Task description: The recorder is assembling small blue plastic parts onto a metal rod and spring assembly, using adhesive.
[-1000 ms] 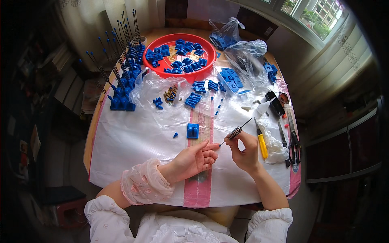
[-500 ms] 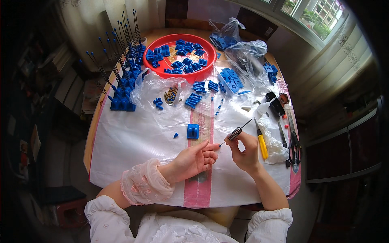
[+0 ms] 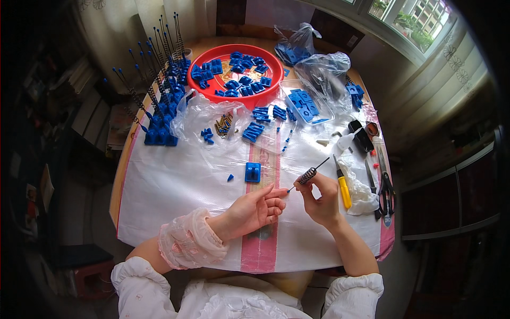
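A thin dark rod with a black coil spring point(image 3: 307, 175) around it is pinched in my right hand point(image 3: 320, 201), slanting up to the right. Its lower end carries a tiny blue tip point(image 3: 288, 191) that meets the index fingertip of my left hand point(image 3: 255, 211). That hand lies palm up, fingers stretched out and the others slightly curled, gripping nothing. Beyond it a square blue plastic base point(image 3: 253, 172) with a raised middle rests on the white sheet. Beside the base is a small blue cone point(image 3: 230, 177).
Finished-looking blue bases with upright springs point(image 3: 161, 133) crowd the left. A red basin point(image 3: 197, 95) of blue parts stands behind, near a clear tray point(image 3: 325, 119) and plastic bags point(image 3: 324, 66). A yellow-handled tool point(image 3: 345, 192), scissors point(image 3: 388, 194) and white tissue point(image 3: 362, 194) lie right.
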Demonstrator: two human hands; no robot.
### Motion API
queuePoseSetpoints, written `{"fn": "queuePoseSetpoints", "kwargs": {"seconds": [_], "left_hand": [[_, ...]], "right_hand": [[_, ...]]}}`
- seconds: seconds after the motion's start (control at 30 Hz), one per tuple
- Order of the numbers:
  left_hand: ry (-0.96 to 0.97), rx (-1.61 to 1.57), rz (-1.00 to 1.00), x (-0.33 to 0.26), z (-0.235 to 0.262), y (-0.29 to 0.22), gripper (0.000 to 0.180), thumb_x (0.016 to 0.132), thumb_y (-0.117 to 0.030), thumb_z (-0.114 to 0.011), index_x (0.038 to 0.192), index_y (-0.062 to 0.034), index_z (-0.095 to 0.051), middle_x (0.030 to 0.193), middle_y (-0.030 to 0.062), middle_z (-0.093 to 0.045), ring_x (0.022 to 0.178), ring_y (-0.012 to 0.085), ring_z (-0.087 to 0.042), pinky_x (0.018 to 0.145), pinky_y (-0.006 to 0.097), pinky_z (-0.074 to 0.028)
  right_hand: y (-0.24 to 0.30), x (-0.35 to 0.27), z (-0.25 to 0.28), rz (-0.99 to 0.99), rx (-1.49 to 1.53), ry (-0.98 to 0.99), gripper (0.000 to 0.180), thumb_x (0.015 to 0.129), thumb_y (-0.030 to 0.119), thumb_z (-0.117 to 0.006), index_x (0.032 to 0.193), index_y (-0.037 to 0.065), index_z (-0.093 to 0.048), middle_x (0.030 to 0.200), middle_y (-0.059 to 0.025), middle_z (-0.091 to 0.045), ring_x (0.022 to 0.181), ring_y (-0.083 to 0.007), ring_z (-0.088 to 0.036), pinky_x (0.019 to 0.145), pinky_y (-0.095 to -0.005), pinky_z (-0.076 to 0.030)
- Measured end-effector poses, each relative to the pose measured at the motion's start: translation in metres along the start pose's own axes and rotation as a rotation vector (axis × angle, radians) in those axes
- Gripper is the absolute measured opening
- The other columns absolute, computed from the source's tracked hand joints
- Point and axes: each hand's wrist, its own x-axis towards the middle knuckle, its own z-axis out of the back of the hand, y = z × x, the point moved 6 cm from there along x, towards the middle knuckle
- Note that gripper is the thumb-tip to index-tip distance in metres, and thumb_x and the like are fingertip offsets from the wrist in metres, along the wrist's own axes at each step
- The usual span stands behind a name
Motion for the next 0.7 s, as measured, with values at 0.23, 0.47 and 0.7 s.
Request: {"fn": "queuePoseSetpoints", "kwargs": {"seconds": [0.23, 0.47, 0.7], "left_hand": [[0.002, -0.002, 0.0, 0.0001, 0.0004, 0.0, 0.046, 0.106, -0.04, -0.036, 0.132, -0.0034, -0.048, 0.097, 0.0019, -0.059, 0.088, 0.0108, -0.056, 0.082, 0.027, -0.047], [0.006, -0.012, -0.002, 0.0009, 0.0019, 0.0007, 0.046, 0.106, -0.04, -0.036, 0.132, -0.0035, -0.048, 0.097, 0.0019, -0.059, 0.088, 0.0107, -0.056, 0.082, 0.027, -0.047], [0.009, -0.015, 0.0, 0.0013, 0.0016, 0.0007, 0.046, 0.106, -0.04, -0.036, 0.131, -0.0036, -0.048, 0.097, 0.0023, -0.059, 0.087, 0.0106, -0.057, 0.082, 0.027, -0.048]], "right_hand": [[-0.0005, -0.0006, -0.0001, 0.002, -0.001, 0.005, 0.011, 0.078, -0.007, -0.069, 0.085, 0.002, -0.064, 0.07, -0.0082, -0.063, 0.056, -0.019, -0.059, 0.052, -0.0289, -0.046], [0.0003, -0.0002, 0.0001, -0.001, 0.001, 0.005, 0.012, 0.078, -0.007, -0.068, 0.085, 0.002, -0.064, 0.071, -0.0083, -0.063, 0.057, -0.0194, -0.059, 0.052, -0.029, -0.046], [-0.0002, -0.0007, 0.0001, 0.007, 0.013, 0.003, 0.013, 0.078, -0.008, -0.068, 0.086, 0.002, -0.065, 0.072, -0.0085, -0.064, 0.058, -0.0197, -0.06, 0.052, -0.0289, -0.046]]}}
